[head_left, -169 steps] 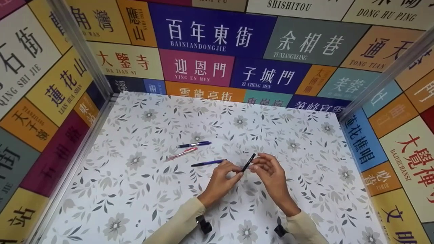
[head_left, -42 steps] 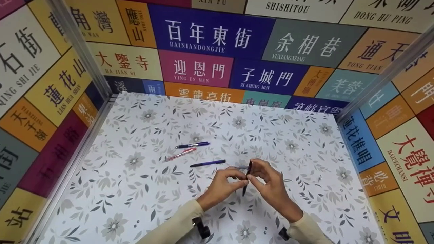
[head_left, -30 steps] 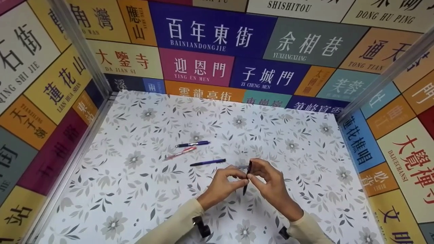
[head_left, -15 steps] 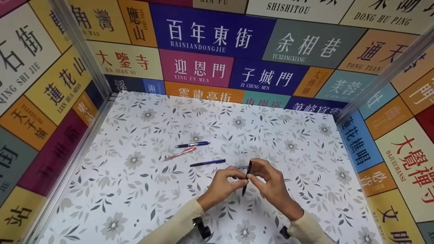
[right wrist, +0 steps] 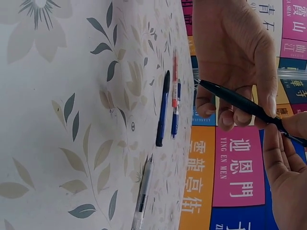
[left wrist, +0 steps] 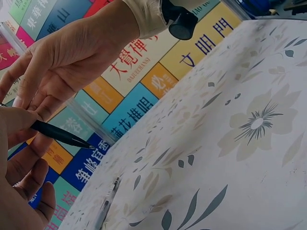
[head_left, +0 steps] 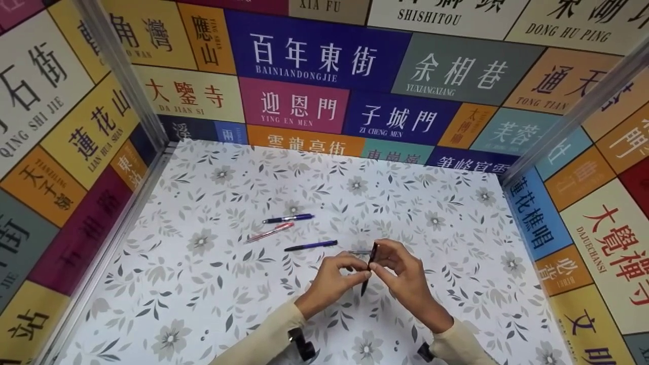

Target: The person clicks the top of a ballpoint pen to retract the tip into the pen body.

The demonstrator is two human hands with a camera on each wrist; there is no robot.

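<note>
A slim black pen (head_left: 364, 287) is held over the table, its tip pointing down toward the person. My left hand (head_left: 329, 281) pinches the pen's middle between thumb and fingers. From the other side my right hand (head_left: 408, 281) pinches it with thumb and fingertips, close to the left fingertips. In the right wrist view the black pen (left wrist: 62, 135) (right wrist: 230, 98) has its bare metal point out, with the fingers meeting toward its other end. Just behind the hands lies a clear pen (right wrist: 144, 196), partly hidden by them in the head view.
On the floral tabletop (head_left: 253, 314), left of the hands, lie a blue pen with black ends (head_left: 311, 246), a clear red pen (head_left: 270, 232) and a dark blue clip pen (head_left: 289, 218). Panels with street names (head_left: 299, 109) wall in the table at back and sides.
Several seconds ago the black pen pointed up and away in the left hand, the right hand beside it. It was turned tip down and both hands pinch it; the last second shows hardly any motion.
</note>
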